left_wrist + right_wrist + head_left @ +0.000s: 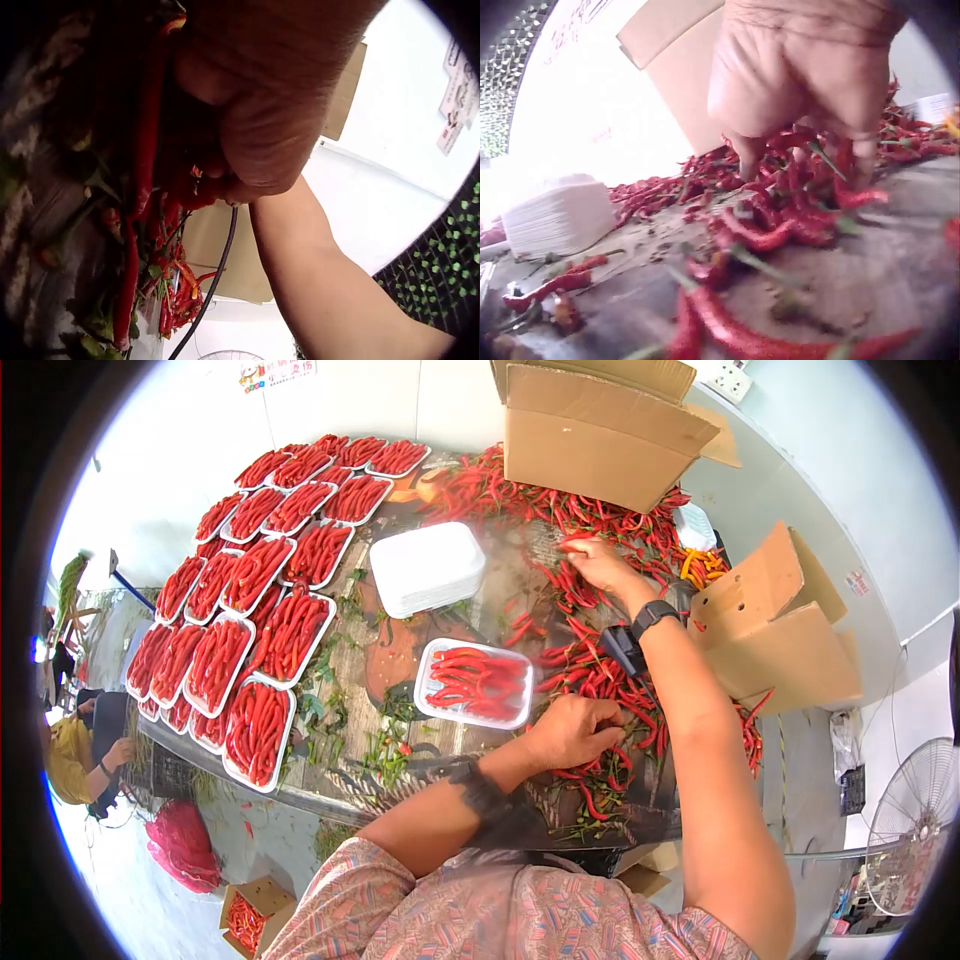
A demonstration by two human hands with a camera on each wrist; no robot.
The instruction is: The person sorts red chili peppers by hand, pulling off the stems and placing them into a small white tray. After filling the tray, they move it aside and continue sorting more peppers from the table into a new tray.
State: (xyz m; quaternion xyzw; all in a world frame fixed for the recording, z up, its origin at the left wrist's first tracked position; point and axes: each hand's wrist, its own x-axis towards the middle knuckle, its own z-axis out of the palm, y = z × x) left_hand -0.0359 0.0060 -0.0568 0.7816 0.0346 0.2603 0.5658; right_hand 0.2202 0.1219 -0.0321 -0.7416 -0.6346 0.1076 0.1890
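Red chili peppers (590, 670) lie in a loose heap under and around both hands. The left hand (575, 732), palm down with curled fingers, is just right of a white tray (424, 698) of peppers; in the left wrist view this hand (255, 120) has red peppers at its fingertips, partly in shadow. Farther back, the right hand (605, 568) reaches into the heap. Seen from the right wrist, the right hand (802, 82) points its fingers down around several peppers (780, 180). Behind the tray stands a stack of white trays (428, 565).
Filled pepper trays (257, 735) are piled on the table's left side. A cardboard box (600, 445) rests at the back over more peppers, and another box (775, 630) stands at the right beside yellow peppers (703, 568). Leaf scraps (385, 750) litter the table; a fan (915, 825) is far right.
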